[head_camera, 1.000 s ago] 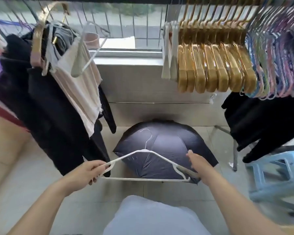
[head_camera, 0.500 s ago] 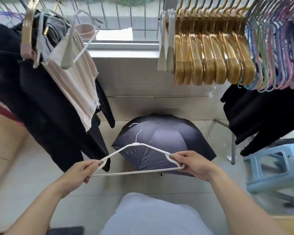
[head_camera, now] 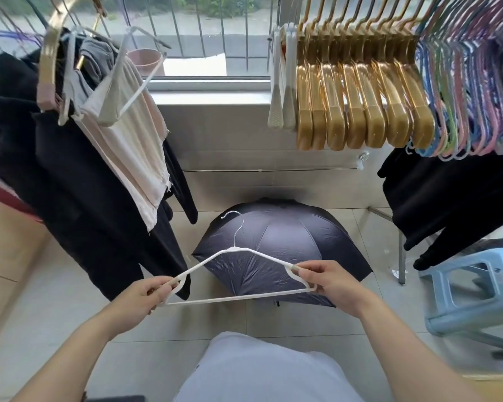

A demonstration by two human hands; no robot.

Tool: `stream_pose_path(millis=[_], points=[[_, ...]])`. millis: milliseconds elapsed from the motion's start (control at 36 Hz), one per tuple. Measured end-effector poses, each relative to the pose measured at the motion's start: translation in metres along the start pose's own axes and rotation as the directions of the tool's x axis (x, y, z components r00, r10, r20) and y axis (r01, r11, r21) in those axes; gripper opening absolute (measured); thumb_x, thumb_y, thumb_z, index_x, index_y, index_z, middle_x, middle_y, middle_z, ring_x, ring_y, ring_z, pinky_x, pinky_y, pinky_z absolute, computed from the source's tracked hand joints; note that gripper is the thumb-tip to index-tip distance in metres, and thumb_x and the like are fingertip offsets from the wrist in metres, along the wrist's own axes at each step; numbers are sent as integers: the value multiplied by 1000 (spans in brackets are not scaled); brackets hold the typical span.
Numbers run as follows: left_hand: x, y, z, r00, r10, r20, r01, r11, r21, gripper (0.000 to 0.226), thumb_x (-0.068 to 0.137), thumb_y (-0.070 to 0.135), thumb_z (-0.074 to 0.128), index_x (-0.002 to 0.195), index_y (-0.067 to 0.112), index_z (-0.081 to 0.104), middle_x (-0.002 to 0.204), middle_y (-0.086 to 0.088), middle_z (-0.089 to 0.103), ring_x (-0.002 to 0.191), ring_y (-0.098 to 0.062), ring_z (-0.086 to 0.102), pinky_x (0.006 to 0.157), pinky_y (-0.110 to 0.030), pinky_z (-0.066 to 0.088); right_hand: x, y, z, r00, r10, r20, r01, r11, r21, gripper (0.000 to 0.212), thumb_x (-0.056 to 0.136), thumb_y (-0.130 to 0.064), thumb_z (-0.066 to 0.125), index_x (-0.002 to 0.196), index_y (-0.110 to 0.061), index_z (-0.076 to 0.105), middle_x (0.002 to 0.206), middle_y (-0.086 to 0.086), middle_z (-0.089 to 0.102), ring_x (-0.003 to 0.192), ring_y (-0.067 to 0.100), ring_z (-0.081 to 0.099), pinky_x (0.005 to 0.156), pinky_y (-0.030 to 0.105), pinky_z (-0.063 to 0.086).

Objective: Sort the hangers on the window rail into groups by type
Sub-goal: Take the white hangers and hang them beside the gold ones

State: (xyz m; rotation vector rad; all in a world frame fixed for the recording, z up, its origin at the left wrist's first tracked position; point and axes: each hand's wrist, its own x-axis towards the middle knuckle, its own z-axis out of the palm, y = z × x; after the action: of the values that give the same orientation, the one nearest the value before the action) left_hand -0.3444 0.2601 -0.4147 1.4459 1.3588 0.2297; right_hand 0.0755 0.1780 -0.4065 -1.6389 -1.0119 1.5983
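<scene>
The left hand pinches the left end of a white hanger, and the right hand grips its right end with fingers curled round the shoulder; both hands are clamped on the same hanger, held well apart at its two ends; the hanger lies between them, its metal hook pointing up and away from the person. Beyond the hands, on the tiled floor, sits an open dark umbrella. Above and to the right of the right hand, a packed row of gold hangers hangs on the rail, with two pale hangers just at its left edge and a bunch of thin pastel hangers on its right; black garments hang below these. Above and left of the left hand hang dark clothes and a cream garment on mixed hangers. A blue stool stands right of the right hand.
</scene>
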Motion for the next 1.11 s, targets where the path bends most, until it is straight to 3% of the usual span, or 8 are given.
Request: stream_pose_path(millis=[83,194,278,417,583,694,972,1111], points=[[6,-1,1,1000,-20,9,19,993,115,20,105,36,57,109,44,74,86,-1,68,80,-20,60,79,-28,48,-1,-2,-1,998,65,29,-67,994,83,21,96,-29,70,111,-17,79,91,-4,63,88,13,53,81,27,53],[14,8,11,999,-32,-9,34,977,211,18,105,35,54,102,22,66,73,9,52,72,-14,46,69,-32,39,-1,-12,3,996,76,53,-82,989,124,19,95,-25,71,108,-13,79,91,3,63,86,16,59,76,31,55],[23,21,20,998,-7,-55,24,945,327,25,102,47,52,122,35,59,100,18,60,94,-11,57,87,-36,48,-2,-23,11,996,29,84,-39,991,126,18,97,-21,69,109,-12,79,98,6,71,94,20,71,75,33,55],[34,98,42,972,124,-200,-134,990,-38,44,106,42,49,149,42,39,132,15,56,123,-2,52,110,-31,37,-1,-47,28,992,-77,99,75,997,23,16,97,-14,68,107,-17,80,104,10,76,105,26,72,81,35,59],[46,159,34,906,76,-418,-260,876,-406,23,107,39,49,114,20,61,103,0,76,103,-9,68,89,-29,48,4,-78,47,982,-185,29,187,970,-158,16,91,-16,73,103,-24,79,100,7,74,85,20,74,85,36,62],[54,165,27,875,121,-469,-328,861,-390,23,110,31,46,101,14,58,87,-4,74,95,-15,70,92,-35,49,0,-89,48,973,-228,-30,218,957,-193,17,90,-17,75,105,-25,77,98,5,74,75,20,74,83,34,62],[48,176,28,871,221,-438,-399,838,-372,23,112,24,40,103,8,53,83,-6,66,90,-13,69,78,-15,47,-7,-90,45,968,-245,-62,230,955,-187,15,94,-17,71,106,-24,76,100,1,73,84,20,74,85,38,62],[48,180,20,850,244,-466,-419,850,-318,26,111,27,43,100,7,56,85,-8,70,97,-22,70,93,-33,48,-6,-94,51,978,-209,-20,201,959,-200,17,98,-23,65,111,-28,75,105,-2,74,92,21,74,90,40,61]])
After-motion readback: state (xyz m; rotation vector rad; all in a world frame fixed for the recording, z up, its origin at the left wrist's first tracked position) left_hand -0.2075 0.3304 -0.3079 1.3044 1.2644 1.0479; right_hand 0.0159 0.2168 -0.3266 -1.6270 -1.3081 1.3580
